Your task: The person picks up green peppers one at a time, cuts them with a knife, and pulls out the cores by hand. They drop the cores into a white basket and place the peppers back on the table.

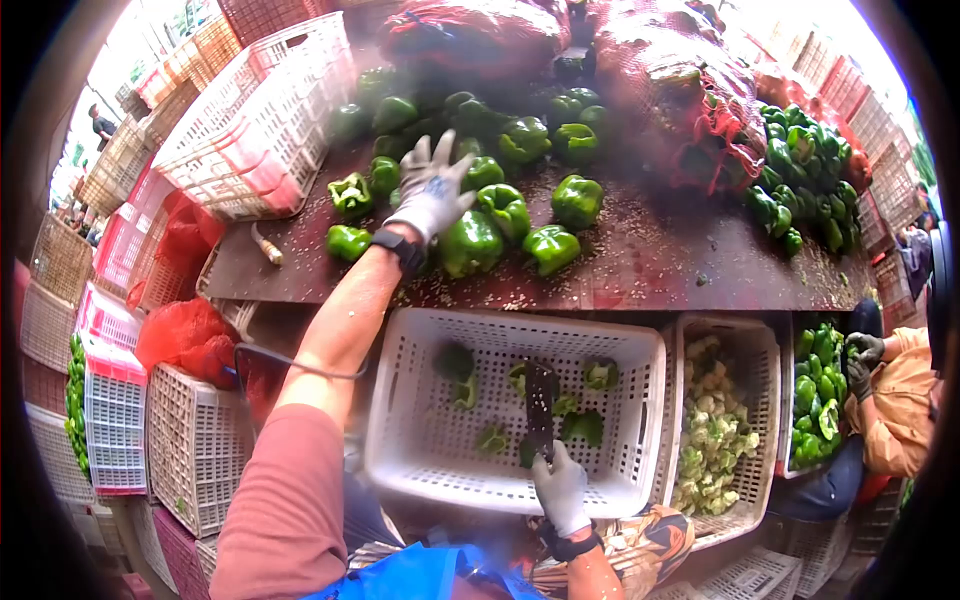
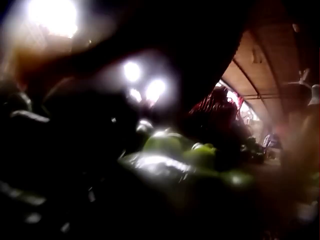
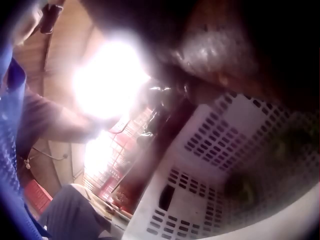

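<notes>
In the head view my left hand [image 1: 432,192], in a pale glove, reaches over the table with its fingers spread among green bell peppers [image 1: 470,243]. It holds nothing. A cut-open pepper [image 1: 350,195] lies left of it. My right hand [image 1: 562,492], gloved too, grips a knife [image 1: 541,400] by its handle. The broad dark blade, dotted with seeds, points away from me over a white crate [image 1: 400,420]. Several green pepper pieces [image 1: 582,428] lie inside that crate. Glare and darkness hide most of the left wrist view, though blurred peppers [image 2: 167,145] show there.
Red mesh sacks [image 1: 475,40] stand along the back of the seed-strewn table [image 1: 640,270]. A crate of pale pepper cores [image 1: 715,440] is right of the white crate. Farther right, another person's gloved hands [image 1: 862,365] are beside a pepper-filled crate. An upturned crate [image 1: 260,130] sits back left.
</notes>
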A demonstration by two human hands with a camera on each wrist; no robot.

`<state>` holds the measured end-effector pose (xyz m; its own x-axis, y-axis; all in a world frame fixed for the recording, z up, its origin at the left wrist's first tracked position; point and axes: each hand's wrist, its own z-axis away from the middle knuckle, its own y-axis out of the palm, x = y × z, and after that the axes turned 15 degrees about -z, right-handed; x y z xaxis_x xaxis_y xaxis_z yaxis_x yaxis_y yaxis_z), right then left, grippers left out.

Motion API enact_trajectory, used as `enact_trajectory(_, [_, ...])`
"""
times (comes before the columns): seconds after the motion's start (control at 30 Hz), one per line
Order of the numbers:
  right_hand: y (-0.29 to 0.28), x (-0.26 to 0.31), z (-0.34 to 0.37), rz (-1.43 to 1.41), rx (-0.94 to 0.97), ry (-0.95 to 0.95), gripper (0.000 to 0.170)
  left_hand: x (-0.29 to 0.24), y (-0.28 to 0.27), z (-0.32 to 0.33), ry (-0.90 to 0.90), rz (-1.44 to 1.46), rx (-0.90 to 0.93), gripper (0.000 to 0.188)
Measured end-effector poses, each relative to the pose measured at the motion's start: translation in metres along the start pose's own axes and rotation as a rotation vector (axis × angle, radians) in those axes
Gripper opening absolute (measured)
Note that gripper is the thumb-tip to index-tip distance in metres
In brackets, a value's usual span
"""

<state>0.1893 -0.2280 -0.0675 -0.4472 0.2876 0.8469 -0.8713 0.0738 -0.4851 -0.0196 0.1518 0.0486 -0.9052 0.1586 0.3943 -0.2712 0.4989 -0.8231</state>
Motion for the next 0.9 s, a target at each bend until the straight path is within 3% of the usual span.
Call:
enact_trajectory(0.03, [0.0, -0.001, -0.002, -0.001, -0.005, 0.006, 0.016, -0.016, -0.01, -0.02, 0.014, 0.031, -0.13, 0.062])
enact_trajectory(0.1, [0.001, -0.001, -0.002, -0.006, -0.013, -0.009, 0.017, -0.067, -0.036, -0.056, -0.009, 0.253, 0.118, 0.061])
enact_trajectory(0.17, [-0.002, 0.004, -0.001, -0.04, -0.014, 0.006, 0.017, -0.119, -0.025, -0.082, 0.099, 0.355, 0.329, 0.06])
enact_trajectory(0.27, [-0.008, 0.005, 0.003, -0.104, -0.042, -0.025, 0.013, -0.179, -0.002, -0.09, 0.094, 0.382, 0.504, 0.065])
enact_trajectory(0.3, [-0.013, 0.004, 0.003, -0.097, -0.056, -0.015, 0.013, -0.188, -0.004, -0.086, 0.01, 0.364, 0.418, 0.063])
enact_trajectory(0.4, [-0.021, 0.006, 0.005, -0.1, -0.121, -0.062, 0.012, -0.185, 0.018, -0.096, -0.229, 0.842, 0.486, 0.051])
enact_trajectory(0.5, [-0.024, 0.009, -0.001, -0.146, -0.215, -0.054, 0.011, -0.17, 0.037, -0.086, -0.102, 1.111, 0.549, 0.05])
enact_trajectory(0.53, [-0.027, 0.014, -0.002, -0.141, -0.228, -0.04, 0.012, -0.173, 0.034, -0.08, -0.081, 1.042, 0.531, 0.049])
enact_trajectory(0.57, [-0.025, 0.016, -0.002, -0.141, -0.235, -0.049, 0.012, -0.186, 0.037, -0.072, -0.006, 0.863, 0.361, 0.046])
enact_trajectory(0.63, [-0.026, 0.015, -0.008, -0.118, -0.319, -0.134, 0.014, -0.199, 0.011, -0.05, 0.145, 0.864, 0.403, 0.043])
enact_trajectory(0.7, [-0.029, 0.028, -0.006, -0.154, -0.361, -0.117, 0.017, -0.221, -0.021, -0.031, 0.096, 0.564, 0.269, 0.043])
enact_trajectory(0.73, [-0.027, 0.024, -0.006, -0.174, -0.397, -0.121, 0.018, -0.227, -0.024, -0.031, 0.051, 0.57, 0.305, 0.043])
enact_trajectory(0.8, [-0.035, 0.016, 0.002, -0.228, -0.394, -0.016, 0.021, -0.228, -0.008, -0.035, -0.083, 0.905, 0.344, 0.043])
enact_trajectory(0.83, [-0.04, 0.015, 0.003, -0.235, -0.397, -0.014, 0.021, -0.227, 0.005, -0.038, -0.146, 1.123, 0.38, 0.045])
enact_trajectory(0.87, [-0.044, 0.012, 0.006, -0.195, -0.453, -0.056, 0.022, -0.226, -0.001, -0.03, -0.256, 1.37, 0.245, 0.043])
enact_trajectory(0.9, [-0.046, 0.009, 0.009, -0.154, -0.509, -0.098, 0.023, -0.223, -0.006, -0.02, -0.304, 1.556, 0.281, 0.042])
